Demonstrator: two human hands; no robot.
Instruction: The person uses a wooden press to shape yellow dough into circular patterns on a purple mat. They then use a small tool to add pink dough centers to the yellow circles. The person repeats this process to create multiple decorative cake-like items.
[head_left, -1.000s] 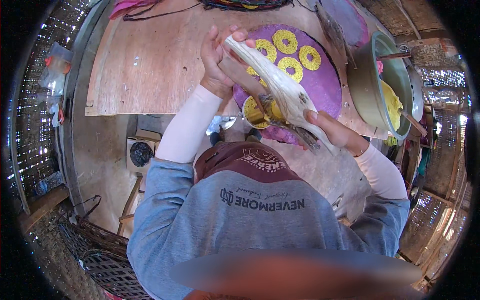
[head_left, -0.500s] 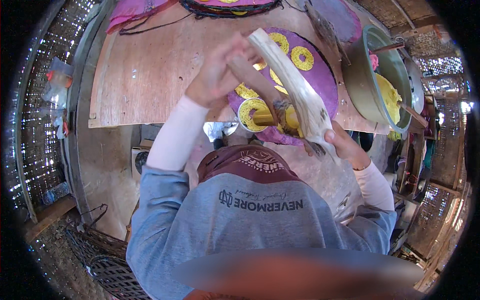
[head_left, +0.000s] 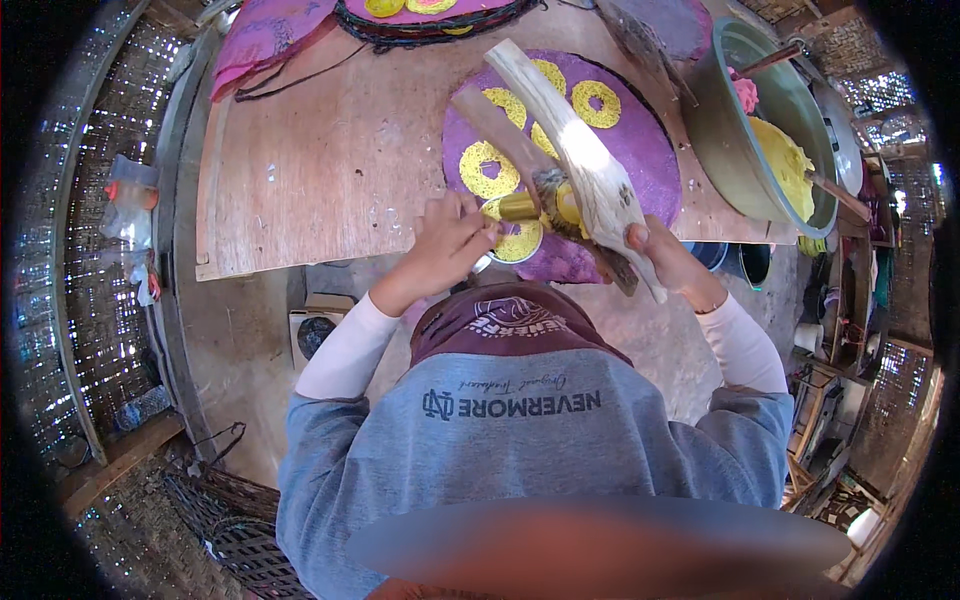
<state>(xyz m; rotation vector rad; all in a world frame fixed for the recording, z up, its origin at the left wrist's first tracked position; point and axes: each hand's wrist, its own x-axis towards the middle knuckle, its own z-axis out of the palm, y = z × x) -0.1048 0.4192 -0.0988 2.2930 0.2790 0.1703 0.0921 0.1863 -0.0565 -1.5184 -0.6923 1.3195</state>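
Note:
My right hand (head_left: 668,262) is closed around the near end of a two-armed wooden press (head_left: 590,150), thumb on the pale, thick arm. From the press a brass-coloured tube (head_left: 518,207) points left over a round metal ring (head_left: 536,250). Yellow stringy dough (head_left: 518,243) lies inside that ring. At the ring's left edge my left hand (head_left: 450,237) has its fingers bent and pressed together, apparently gripping the rim; the fingertips are partly hidden. Beneath lies a round purple sheet (head_left: 640,160) with several yellow dough rings (head_left: 489,168).
The pieces rest on a wooden table (head_left: 310,170). At the right stands a green basin (head_left: 708,130) with yellow dough (head_left: 782,165), a pink lump (head_left: 744,92) and a wooden handle (head_left: 838,195). A dark-rimmed tray (head_left: 440,38) and a pink sheet (head_left: 265,45) lie at the far side.
My left hand has left the far end of the press and come down to the metal ring. The right hand still holds the press, its two arms now further apart at the far end.

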